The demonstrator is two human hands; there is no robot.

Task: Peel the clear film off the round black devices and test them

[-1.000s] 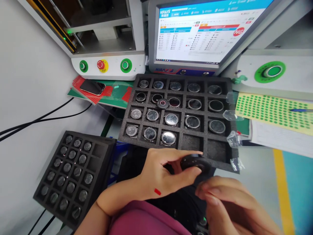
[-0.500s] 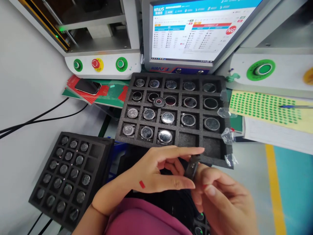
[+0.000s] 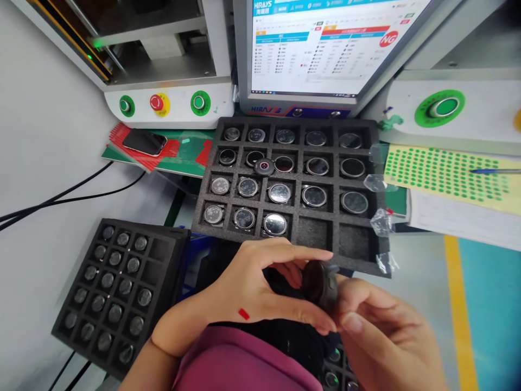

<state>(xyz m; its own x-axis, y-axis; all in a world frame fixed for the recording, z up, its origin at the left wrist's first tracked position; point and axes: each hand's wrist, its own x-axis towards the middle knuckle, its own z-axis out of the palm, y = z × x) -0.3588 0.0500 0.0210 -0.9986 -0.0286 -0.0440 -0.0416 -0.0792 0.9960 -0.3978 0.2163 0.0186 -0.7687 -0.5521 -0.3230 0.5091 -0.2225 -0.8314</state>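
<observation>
A dark round watch case [image 3: 321, 285] is held at its edges between the thumb and fingers of my left hand [image 3: 271, 282]. It is tilted, its flat side turned partly toward me. My right hand [image 3: 386, 331] is closed in a pinch right beside the case, with a trace of a small red sticker [image 3: 340, 315] at its fingertips. Another red sticker [image 3: 243, 314] is stuck on the back of my left hand near the wrist. Just beyond both hands lies a black foam tray [image 3: 293, 259] with watch cases in most compartments; one small dark round part [image 3: 264, 166] rests across a divider.
A second foam tray [image 3: 157, 271] of watches stands at lower left. Behind are a monitor [image 3: 325, 60] showing a red NG mark and machine panels with buttons. A phone [image 3: 145, 142] lies on red strips. Green dot stickers [image 3: 443, 174] and a pen [image 3: 494, 171] lie at right.
The watch case has turned in my left hand from nearly edge-on to showing more of its flat side. My right hand has shifted slightly right and down, still pinched.
</observation>
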